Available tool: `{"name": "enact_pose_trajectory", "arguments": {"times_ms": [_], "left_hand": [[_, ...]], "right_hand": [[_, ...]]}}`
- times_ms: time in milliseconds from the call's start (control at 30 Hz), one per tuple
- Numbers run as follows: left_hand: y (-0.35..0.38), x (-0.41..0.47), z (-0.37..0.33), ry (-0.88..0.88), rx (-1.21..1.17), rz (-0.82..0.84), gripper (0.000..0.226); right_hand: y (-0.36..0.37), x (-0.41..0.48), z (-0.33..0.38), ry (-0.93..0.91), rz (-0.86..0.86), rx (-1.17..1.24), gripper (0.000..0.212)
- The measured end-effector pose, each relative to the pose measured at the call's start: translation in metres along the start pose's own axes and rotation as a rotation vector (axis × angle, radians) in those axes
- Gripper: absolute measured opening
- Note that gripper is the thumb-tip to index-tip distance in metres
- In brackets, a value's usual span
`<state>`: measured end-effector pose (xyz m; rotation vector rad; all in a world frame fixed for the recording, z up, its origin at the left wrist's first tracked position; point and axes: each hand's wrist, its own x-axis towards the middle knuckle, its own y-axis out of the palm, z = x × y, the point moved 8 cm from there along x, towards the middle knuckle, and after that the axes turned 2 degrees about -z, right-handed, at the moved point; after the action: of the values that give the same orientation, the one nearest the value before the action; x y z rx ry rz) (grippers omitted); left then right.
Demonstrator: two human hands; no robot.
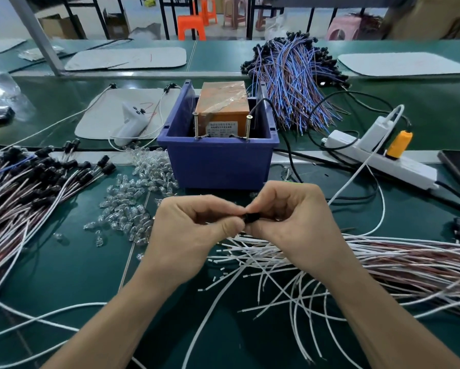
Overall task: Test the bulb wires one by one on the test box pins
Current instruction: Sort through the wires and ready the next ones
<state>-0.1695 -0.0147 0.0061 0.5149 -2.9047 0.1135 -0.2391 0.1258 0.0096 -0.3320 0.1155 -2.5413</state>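
left hand [194,230]: fingers curled, thumb and forefinger pinching the black socket [250,217] from its left side.
right hand [290,217]: fingers curled, pinching the same socket from the right. The fingertips of both hands meet on it.
black socket: held just over the bench [77,262], mid-width on the near half, in front of the blue bin [218,161]. Mostly covered by fingers; cannot tell if a bulb is seated.
white and brown wires [383,259]: big bundle lying toward the right edge, cut ends fanned out under the hands.
test box [223,107]: orange, taped, standing inside the blue bin at bench centre, beyond the hands and apart from them.
pins [196,126]: two upright screws at the bin's near rim, one left, one right.
loose bulbs [133,203]: clear glass heap left of the hands, reaching the bin's left side.
socketed wires [23,187]: bundle at the left edge.
blue and brown wires [295,83]: heap toward the far edge, right of the bin.
power strip [378,153]: right of the bin, with an orange plug [399,143] in it.
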Motion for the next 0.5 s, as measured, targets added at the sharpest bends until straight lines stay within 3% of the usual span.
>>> {"name": "enact_pose_trajectory", "arguments": {"times_ms": [100, 167, 233, 367, 500], "left_hand": [[0.0, -0.003, -0.003, 0.053, 0.037, -0.095, 0.021], [0.007, -0.006, -0.003, 0.045, 0.052, -0.071, 0.026], [0.014, -0.01, -0.004, 0.033, 0.112, -0.034, 0.032], [0.023, -0.017, -0.024, 0.163, 0.382, 0.038, 0.047], [0.027, -0.022, -0.027, 0.174, 0.477, 0.059, 0.053]], "right_hand": [[-0.001, 0.002, 0.008, -0.026, -0.045, 0.03, 0.027], [-0.008, 0.001, 0.019, -0.036, -0.117, 0.134, 0.028], [-0.015, 0.001, 0.038, -0.051, -0.158, 0.344, 0.026], [-0.016, 0.01, 0.092, -0.083, -0.044, 0.742, 0.024], [-0.009, 0.03, 0.122, -0.039, -0.024, 1.108, 0.019]]}}
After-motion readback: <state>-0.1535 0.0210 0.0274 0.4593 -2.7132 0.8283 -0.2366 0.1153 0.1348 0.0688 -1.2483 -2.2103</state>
